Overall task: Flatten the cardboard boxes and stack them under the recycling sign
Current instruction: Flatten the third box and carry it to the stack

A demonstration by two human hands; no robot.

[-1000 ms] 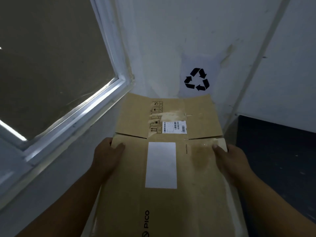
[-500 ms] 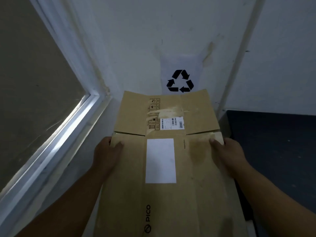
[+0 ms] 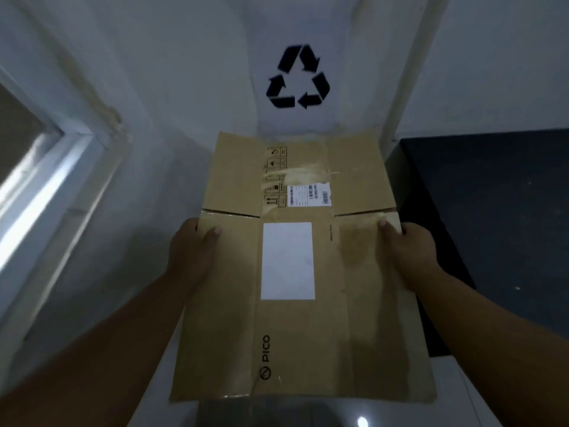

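A flattened brown cardboard box (image 3: pixel 363 318) with a white label and a "PICO" mark fills the middle of the view. My left hand (image 3: pixel 189 251) grips its left edge, thumb on top. On the right edge, my right hand (image 3: pixel 412 251) grips it the same way. The box's far flaps reach to the foot of the white wall, directly below the black recycling sign (image 3: pixel 298 77). Whether other boxes lie beneath it is hidden.
A white-framed window (image 3: pixel 46 167) runs along the left. A dark blue floor area (image 3: pixel 492 211) lies to the right, behind a white vertical strip (image 3: pixel 412 66) on the wall. A glossy floor with a light reflection (image 3: pixel 362 422) shows at the bottom.
The view has swung left and closer, so the recycling sign now sits centred above the box. Both hands keep the same grip on the box.
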